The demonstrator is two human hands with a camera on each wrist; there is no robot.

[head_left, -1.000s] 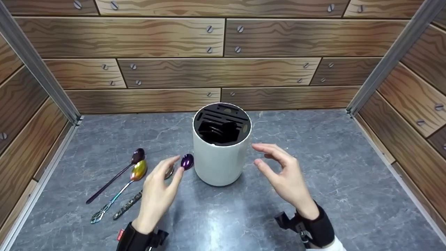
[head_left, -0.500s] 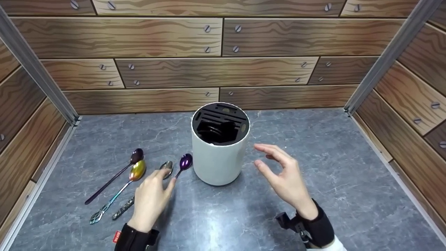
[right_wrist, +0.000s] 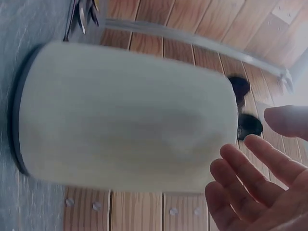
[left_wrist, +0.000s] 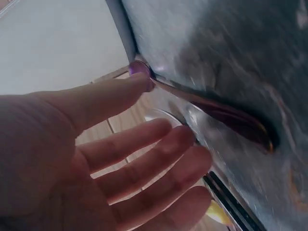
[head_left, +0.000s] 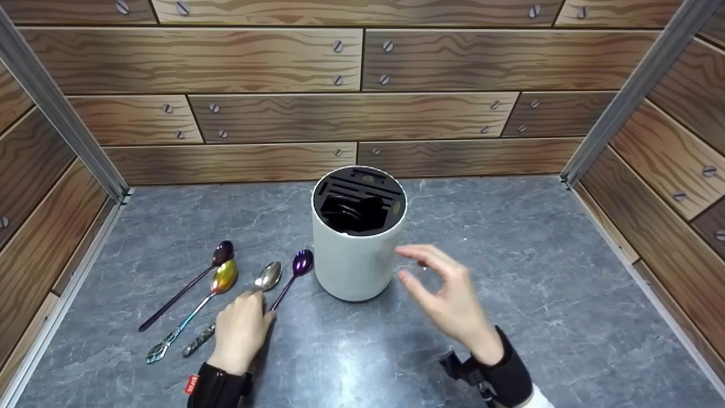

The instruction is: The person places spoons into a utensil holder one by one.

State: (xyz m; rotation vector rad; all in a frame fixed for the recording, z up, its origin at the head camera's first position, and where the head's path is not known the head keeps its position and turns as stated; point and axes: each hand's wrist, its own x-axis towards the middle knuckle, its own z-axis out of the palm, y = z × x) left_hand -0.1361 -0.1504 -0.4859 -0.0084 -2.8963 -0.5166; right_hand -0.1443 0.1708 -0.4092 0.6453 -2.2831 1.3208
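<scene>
My left hand (head_left: 241,328) is low over the table, beside a shiny purple spoon (head_left: 303,262) and across part of a silver spoon (head_left: 268,276) with a patterned handle. In the left wrist view its thumb and fingers are spread near the purple spoon's handle (left_wrist: 231,118); whether the thumb touches it I cannot tell. A white cylindrical utensil holder (head_left: 355,266) with a black slotted top stands upright at the centre. Fingers spread, my right hand (head_left: 447,294) hovers by the holder's right side, holding nothing. In the right wrist view a gap shows between the fingers and the holder's top.
Left of the silver spoon lie a yellow spoon (head_left: 224,276) with an ornate teal handle and a dark purple spoon (head_left: 223,253). Black rounded pieces (right_wrist: 240,87) stick out of the holder's top. Wood-patterned walls (head_left: 272,116) enclose the grey marbled table (head_left: 510,226).
My left hand has moved down and nearer, from over the spoons' bowls to the purple spoon's handle. My right hand has shifted left, toward the holder.
</scene>
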